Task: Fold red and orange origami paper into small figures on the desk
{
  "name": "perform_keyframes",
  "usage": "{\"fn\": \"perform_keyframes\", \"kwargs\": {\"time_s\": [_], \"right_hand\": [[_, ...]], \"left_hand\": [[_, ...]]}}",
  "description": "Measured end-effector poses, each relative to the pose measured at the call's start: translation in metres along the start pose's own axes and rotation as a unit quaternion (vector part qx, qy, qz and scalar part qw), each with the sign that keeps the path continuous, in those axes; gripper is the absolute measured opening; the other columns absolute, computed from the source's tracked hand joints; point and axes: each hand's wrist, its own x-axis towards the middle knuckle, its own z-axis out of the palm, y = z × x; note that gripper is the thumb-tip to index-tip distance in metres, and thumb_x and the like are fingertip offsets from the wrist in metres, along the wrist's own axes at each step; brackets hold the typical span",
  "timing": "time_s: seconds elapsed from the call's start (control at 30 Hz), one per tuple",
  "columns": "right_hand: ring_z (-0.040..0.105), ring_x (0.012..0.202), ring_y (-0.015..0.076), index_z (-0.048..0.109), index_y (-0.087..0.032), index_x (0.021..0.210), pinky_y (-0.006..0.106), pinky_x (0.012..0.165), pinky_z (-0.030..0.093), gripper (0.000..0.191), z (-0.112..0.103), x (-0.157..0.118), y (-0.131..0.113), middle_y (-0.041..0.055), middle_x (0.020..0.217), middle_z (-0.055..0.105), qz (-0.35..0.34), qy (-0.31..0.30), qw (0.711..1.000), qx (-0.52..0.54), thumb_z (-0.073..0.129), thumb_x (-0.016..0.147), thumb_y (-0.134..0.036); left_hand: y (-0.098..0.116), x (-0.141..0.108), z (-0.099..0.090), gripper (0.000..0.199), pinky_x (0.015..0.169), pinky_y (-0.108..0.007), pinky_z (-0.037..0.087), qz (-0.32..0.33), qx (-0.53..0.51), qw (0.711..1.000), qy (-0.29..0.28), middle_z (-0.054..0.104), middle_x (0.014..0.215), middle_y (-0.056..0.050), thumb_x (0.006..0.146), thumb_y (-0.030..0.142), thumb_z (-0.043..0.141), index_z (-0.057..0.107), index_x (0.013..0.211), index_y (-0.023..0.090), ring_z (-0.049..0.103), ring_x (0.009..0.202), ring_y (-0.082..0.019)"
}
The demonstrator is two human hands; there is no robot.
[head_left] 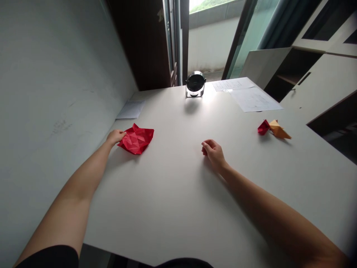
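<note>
My left hand (116, 137) pinches the left edge of a creased sheet of red origami paper (137, 139) at the left side of the white table. The paper is partly unfolded, with raised corners and many fold lines. Near the middle of the table is my right hand (213, 152), its fingers curled together over the surface; nothing shows between them. Over at the right lie a small folded red paper piece (263, 127) and an orange folded paper piece (279, 130), side by side and touching or nearly so.
A round black and silver device on a stand (195, 82) is at the table's far edge. Printed sheets (255, 98) lie at the back right, and another paper (131, 109) at the back left by the wall. White cabinets (329, 82) stand beyond the right edge.
</note>
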Motion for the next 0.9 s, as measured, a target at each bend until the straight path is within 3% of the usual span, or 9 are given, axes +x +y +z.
{"fn": "perform_keyframes", "kwargs": {"time_s": [0.1, 0.2, 0.33, 0.43, 0.53, 0.67, 0.77, 0.83, 0.9], "right_hand": [[0.053, 0.056, 0.0117, 0.06, -0.02, 0.083, 0.023, 0.051, 0.043, 0.027, -0.001, -0.001, 0.0, -0.0019, 0.063, 0.059, -0.009, -0.012, 1.0, -0.015, 0.068, 0.083, -0.046], [0.054, 0.056, 0.0121, 0.06, -0.02, 0.084, 0.023, 0.052, 0.044, 0.027, 0.0, -0.002, 0.001, -0.0018, 0.063, 0.059, -0.014, -0.018, 0.999, -0.03, 0.067, 0.084, -0.047], [0.054, 0.057, 0.013, 0.06, -0.02, 0.083, 0.024, 0.053, 0.044, 0.029, 0.0, 0.0, 0.001, -0.0016, 0.063, 0.059, -0.037, -0.017, 0.998, -0.046, 0.065, 0.084, -0.049], [0.055, 0.057, 0.0144, 0.059, -0.021, 0.083, 0.026, 0.055, 0.046, 0.029, -0.01, 0.01, -0.005, -0.0016, 0.063, 0.058, -0.068, 0.016, 0.995, -0.071, 0.061, 0.086, -0.049], [0.059, 0.067, 0.0183, 0.059, -0.021, 0.083, 0.031, 0.066, 0.049, 0.026, -0.043, 0.03, -0.017, 0.0013, 0.069, 0.061, -0.117, 0.126, 0.968, -0.183, 0.056, 0.088, -0.046], [0.056, 0.105, 0.029, 0.061, -0.019, 0.096, 0.044, 0.095, 0.044, 0.02, -0.115, 0.053, -0.035, 0.014, 0.104, 0.063, -0.177, 0.296, 0.836, -0.426, 0.05, 0.089, -0.034], [0.049, 0.118, 0.0348, 0.057, -0.016, 0.11, 0.052, 0.1, 0.039, 0.028, -0.167, 0.063, -0.034, 0.0208, 0.123, 0.055, -0.119, 0.385, 0.757, -0.515, 0.052, 0.088, -0.033], [0.052, 0.112, 0.0342, 0.055, -0.016, 0.115, 0.052, 0.096, 0.042, 0.034, -0.191, 0.069, -0.026, 0.0201, 0.12, 0.056, -0.065, 0.419, 0.747, -0.513, 0.053, 0.088, -0.037], [0.058, 0.101, 0.0311, 0.054, -0.016, 0.114, 0.048, 0.09, 0.046, 0.035, -0.206, 0.077, -0.017, 0.0178, 0.11, 0.06, -0.013, 0.432, 0.758, -0.488, 0.052, 0.089, -0.04]], "left_hand": [[0.008, -0.001, 0.008, 0.038, 0.086, -0.042, 0.04, -0.008, 0.146, 0.987, 0.067, 0.068, 0.098, -0.019, 0.085, 0.042, 0.062, 0.068, 0.099, 0.007, 0.057, 0.101, -0.032], [0.021, -0.006, 0.019, 0.045, 0.099, -0.046, 0.036, 0.049, 0.216, 0.969, 0.106, 0.058, 0.127, -0.021, 0.089, 0.045, 0.056, 0.063, 0.119, 0.012, 0.046, 0.122, -0.036], [0.037, -0.012, 0.051, 0.055, 0.112, -0.043, 0.029, 0.236, 0.225, 0.945, 0.018, 0.051, 0.144, -0.013, 0.092, 0.053, 0.048, 0.058, 0.136, 0.021, 0.041, 0.132, -0.032], [0.038, -0.015, 0.079, 0.07, 0.115, -0.053, 0.023, 0.236, 0.225, 0.944, -0.052, 0.031, 0.162, -0.012, 0.09, 0.061, 0.047, 0.044, 0.15, 0.025, 0.024, 0.146, -0.036], [0.028, -0.016, 0.097, 0.074, 0.113, -0.065, 0.017, 0.178, 0.225, 0.956, -0.058, 0.019, 0.166, -0.012, 0.093, 0.065, 0.036, 0.032, 0.156, 0.028, 0.015, 0.151, -0.04], [0.004, -0.012, 0.1, 0.073, 0.114, -0.068, 0.014, 0.182, 0.235, 0.954, -0.035, 0.015, 0.168, -0.01, 0.094, 0.065, 0.03, 0.027, 0.158, 0.03, 0.012, 0.153, -0.039], [-0.016, -0.015, 0.094, 0.073, 0.114, -0.069, 0.015, 0.17, 0.243, 0.955, -0.03, 0.014, 0.168, -0.009, 0.094, 0.065, 0.03, 0.026, 0.158, 0.031, 0.013, 0.153, -0.039], [-0.026, -0.023, 0.09, 0.074, 0.114, -0.068, 0.015, 0.162, 0.244, 0.956, -0.023, 0.014, 0.168, -0.009, 0.094, 0.065, 0.029, 0.025, 0.159, 0.03, 0.013, 0.153, -0.038], [-0.03, -0.035, 0.086, 0.073, 0.115, -0.067, 0.016, 0.16, 0.24, 0.957, -0.023, 0.016, 0.167, -0.009, 0.095, 0.064, 0.029, 0.026, 0.158, 0.028, 0.015, 0.153, -0.038]]}}
